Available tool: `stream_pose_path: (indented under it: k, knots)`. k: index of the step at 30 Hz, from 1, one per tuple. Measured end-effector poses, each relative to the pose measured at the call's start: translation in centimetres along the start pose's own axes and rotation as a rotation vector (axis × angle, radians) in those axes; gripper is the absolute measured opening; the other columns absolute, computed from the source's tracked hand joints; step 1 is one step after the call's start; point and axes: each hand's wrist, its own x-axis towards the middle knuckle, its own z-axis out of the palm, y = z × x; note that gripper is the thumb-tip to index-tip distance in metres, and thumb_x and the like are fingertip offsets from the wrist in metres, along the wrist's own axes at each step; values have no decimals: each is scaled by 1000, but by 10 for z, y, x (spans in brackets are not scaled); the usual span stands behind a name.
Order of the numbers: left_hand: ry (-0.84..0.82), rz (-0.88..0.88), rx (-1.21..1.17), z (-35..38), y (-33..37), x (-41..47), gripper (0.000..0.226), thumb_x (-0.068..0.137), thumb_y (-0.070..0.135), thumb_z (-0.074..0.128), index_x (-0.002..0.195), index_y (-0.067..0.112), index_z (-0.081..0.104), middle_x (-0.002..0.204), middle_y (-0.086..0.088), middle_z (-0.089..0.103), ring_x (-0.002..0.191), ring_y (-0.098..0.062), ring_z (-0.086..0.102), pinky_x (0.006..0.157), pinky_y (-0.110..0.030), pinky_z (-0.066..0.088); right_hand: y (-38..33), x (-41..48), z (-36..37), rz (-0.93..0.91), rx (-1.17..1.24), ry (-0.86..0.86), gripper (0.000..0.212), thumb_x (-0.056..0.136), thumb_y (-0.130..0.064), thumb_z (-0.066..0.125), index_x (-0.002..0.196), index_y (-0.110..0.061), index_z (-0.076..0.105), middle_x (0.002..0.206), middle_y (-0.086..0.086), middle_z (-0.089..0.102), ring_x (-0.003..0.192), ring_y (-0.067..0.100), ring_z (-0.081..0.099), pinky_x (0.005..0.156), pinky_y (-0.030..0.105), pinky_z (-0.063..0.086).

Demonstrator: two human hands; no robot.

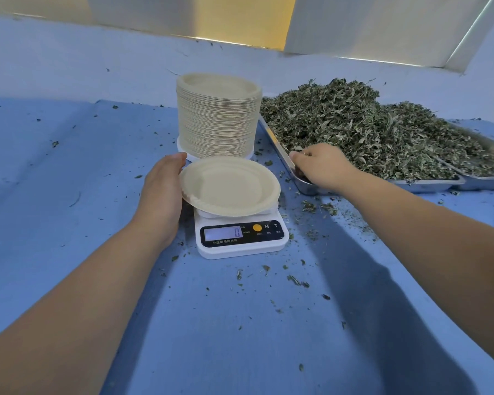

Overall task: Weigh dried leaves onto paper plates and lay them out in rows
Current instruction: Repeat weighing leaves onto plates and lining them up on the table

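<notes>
Head camera, at the weighing table: the person's left hand [163, 189] lies against the left rim of an empty paper plate [230, 185] seated on a white kitchen scale [241, 238], its visible fingers straight and steadying, not gripping. The display reads zero. Behind stands a tall stack of plates [217, 118]. To the right, the right hand [322, 166] reaches into the near corner of a steel tray [271, 132] heaped with dried leaves [368, 124], its fingers curled down among them; whether they have gathered a pinch is hidden. Stray flakes litter the blue cloth [69, 166]. The step appears to be filling the plate; next, a portion must be carried across and dropped on until the reading suits.
</notes>
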Motion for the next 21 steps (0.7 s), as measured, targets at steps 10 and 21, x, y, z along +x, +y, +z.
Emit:
stream_pose_path:
  k: [10, 21]
  knots:
    - [-26, 8, 6, 1, 0, 0, 42, 99, 37, 47, 127, 12, 66, 134, -11, 65, 129, -33, 58, 113, -59, 42, 6, 2, 0, 14, 20, 172, 49, 103, -41, 41, 62, -16, 43, 54, 3, 45, 49, 22, 39, 51, 29, 32]
    - [3, 0, 37, 2, 4, -6, 47, 98, 33, 46, 131, 2, 59, 145, -21, 54, 137, -40, 50, 116, -62, 37, 7, 5, 0, 21, 2, 82, 46, 104, -35, 43, 64, -12, 39, 53, 5, 34, 48, 23, 27, 53, 31, 27]
